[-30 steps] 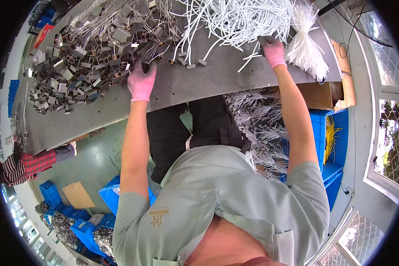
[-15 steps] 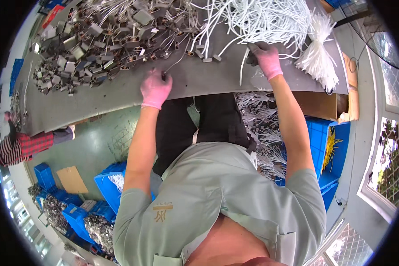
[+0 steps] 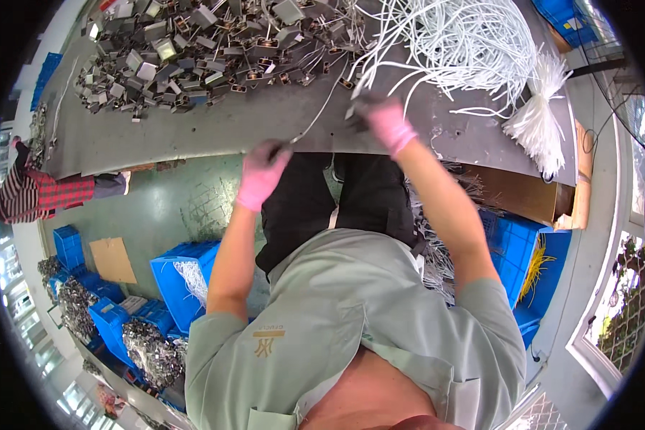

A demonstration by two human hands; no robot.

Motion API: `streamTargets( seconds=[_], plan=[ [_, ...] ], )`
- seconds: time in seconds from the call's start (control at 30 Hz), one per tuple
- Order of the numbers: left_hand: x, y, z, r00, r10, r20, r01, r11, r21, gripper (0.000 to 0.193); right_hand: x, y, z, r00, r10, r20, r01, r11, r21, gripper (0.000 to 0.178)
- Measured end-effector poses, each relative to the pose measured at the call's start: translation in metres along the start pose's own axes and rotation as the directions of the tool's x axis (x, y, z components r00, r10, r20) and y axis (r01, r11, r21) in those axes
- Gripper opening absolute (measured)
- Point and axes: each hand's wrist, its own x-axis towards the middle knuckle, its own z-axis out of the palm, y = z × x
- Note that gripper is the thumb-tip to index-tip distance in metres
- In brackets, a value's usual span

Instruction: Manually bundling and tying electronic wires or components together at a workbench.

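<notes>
Pink gloves with dark fingertips cover both hands. My left hand [image 3: 264, 173] is closed at the table's near edge, pinching the end of a thin pale cable [image 3: 319, 119]. That cable runs up and away toward the heaped metal parts. Farther right, above the table, my right hand [image 3: 384, 123] is blurred by motion, its fingers curled together. A small pale block [image 3: 350, 112] shows at those fingertips; whether they grip it is unclear. Just beyond lies a tangled pile of white cables [image 3: 466, 46], with loose strands reaching toward this hand.
Many small metal-cased parts [image 3: 165, 50] cover the far left of the grey table [image 3: 158, 143]. A tied white cable bundle [image 3: 537, 132] lies at the right end. Below are a cardboard box [image 3: 509, 193] and blue crates [image 3: 183, 276]. Another person [image 3: 46, 190] is at far left.
My right hand has moved left and nearer, away from the white cable pile toward my left hand. The left hand keeps its cable, now stretched longer across the table. The whole view has shifted slightly.
</notes>
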Motion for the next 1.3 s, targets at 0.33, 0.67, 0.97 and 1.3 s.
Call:
streamTargets(
  seconds=[0.33,0.67,0.97,1.3],
  plan=[
    [-0.222,-0.1,-0.077,0.807,-0.586,0.072,0.585,0.81,0.035,0.036,0.05,0.058,0.073,0.966,-0.058,-0.252,0.124,0.959,0.256,0.021],
    [-0.27,-0.136,-0.092,0.645,-0.756,-0.109,0.748,0.654,-0.11,0.043,0.054,0.014,0.05,0.899,-0.28,-0.338,0.343,0.929,0.141,0.02],
    [-0.19,-0.081,-0.065,0.789,-0.604,-0.111,0.608,0.794,-0.006,0.039,-0.005,-0.02,0.053,0.967,-0.214,0.135,0.242,0.941,-0.236,0.027],
    [-0.08,-0.026,-0.007,0.851,-0.517,-0.087,0.484,0.839,-0.248,0.023,-0.038,-0.05,0.065,0.918,-0.182,0.353,0.255,0.951,-0.173,0.021]
  ],
)
